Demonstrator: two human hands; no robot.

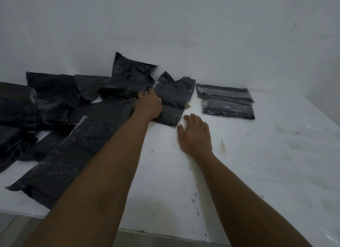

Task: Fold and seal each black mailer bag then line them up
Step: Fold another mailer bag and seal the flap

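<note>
You're fetching the next bag [174, 97] to fold: it lies under your left grip [149, 104], which may pinch or merely press it (I cannot tell), while your right grip [195, 134] hangs released just beside it over the table [276, 154]; next, drag it clear and fold.

Heap of mailer bags [60, 106] on the tabletop [257, 163] at left, one bag [174, 97] in the middle against the wall [165, 25], folded bags [227, 101] at right.
</note>
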